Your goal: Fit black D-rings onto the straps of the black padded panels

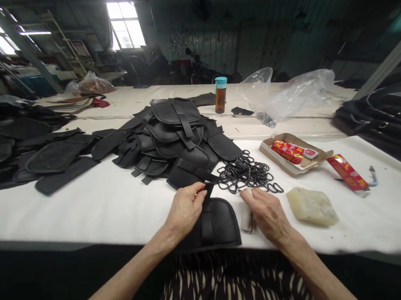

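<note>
My left hand (187, 208) pinches the end of a black strap between thumb and fingertips. That strap belongs to a black leather-like panel (221, 221) lying flat at the table's front edge. Beside it, my right hand (266, 211) is closed around a short pale object (247, 219) with a shiny lower end; its kind is mostly hidden by the fingers. Just beyond both hands lies a heap of black D-rings (246, 172). Another black panel with a strap (191, 164) rests against the large pile of similar black pieces (174, 115).
To the right are a yellowish waxy block (312, 206), an open cardboard box (291, 167) with red packets, and a red carton (348, 175). Farther back stand a bottle with a blue lid (221, 96) and clear plastic bags (295, 94). More black pieces (58, 156) lie left.
</note>
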`<state>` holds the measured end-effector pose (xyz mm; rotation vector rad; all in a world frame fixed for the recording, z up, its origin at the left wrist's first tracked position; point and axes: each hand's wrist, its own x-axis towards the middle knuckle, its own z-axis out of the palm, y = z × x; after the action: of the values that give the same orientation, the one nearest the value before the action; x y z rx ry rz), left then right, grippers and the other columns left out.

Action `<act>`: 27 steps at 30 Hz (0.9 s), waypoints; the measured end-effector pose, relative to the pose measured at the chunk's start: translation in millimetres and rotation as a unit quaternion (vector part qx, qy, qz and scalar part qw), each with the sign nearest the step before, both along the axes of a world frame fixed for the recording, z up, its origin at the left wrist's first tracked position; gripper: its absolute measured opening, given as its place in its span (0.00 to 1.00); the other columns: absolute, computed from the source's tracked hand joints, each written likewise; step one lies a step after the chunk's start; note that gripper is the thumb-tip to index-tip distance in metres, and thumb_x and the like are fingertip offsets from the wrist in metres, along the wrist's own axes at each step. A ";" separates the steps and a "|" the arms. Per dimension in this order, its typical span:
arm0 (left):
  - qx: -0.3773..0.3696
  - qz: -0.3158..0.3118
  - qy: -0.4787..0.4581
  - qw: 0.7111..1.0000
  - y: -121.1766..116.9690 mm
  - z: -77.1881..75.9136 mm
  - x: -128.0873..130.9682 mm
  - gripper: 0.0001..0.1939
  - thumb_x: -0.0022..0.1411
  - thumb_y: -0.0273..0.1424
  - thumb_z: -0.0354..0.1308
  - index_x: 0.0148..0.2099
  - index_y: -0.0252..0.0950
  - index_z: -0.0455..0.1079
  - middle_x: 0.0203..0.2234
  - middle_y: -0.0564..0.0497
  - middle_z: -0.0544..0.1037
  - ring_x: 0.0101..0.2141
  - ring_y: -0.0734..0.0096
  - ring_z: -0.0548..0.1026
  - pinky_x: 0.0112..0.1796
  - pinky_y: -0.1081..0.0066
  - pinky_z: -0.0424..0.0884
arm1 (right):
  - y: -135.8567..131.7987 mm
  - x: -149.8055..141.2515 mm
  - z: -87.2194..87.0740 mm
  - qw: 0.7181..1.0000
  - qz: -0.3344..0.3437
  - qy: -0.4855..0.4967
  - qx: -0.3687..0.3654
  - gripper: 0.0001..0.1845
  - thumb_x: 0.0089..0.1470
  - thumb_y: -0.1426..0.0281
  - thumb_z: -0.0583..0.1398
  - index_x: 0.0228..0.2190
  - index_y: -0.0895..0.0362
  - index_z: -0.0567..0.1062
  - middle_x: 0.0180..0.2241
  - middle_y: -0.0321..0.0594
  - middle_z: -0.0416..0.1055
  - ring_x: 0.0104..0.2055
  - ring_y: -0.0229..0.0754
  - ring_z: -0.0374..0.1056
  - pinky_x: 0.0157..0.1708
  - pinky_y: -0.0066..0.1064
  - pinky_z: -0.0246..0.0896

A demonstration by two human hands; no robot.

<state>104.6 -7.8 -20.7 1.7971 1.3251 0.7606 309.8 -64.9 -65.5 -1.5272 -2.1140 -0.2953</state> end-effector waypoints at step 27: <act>-0.076 -0.131 -0.116 0.982 -25.1 -23.9 18.4 0.13 0.57 0.27 0.47 0.35 0.36 0.74 0.24 0.53 0.73 0.25 0.73 0.70 0.30 0.75 0.64 | 4.4 -11.9 52.3 0.919 0.014 0.303 -0.252 0.06 0.50 0.76 0.54 0.27 0.53 0.67 0.25 0.30 0.69 0.28 0.36 0.63 0.29 0.26 0.55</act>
<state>123.0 -32.9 -44.6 1.6635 0.9457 0.6813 297.9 -60.5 -13.2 -1.5777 -1.7607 0.7059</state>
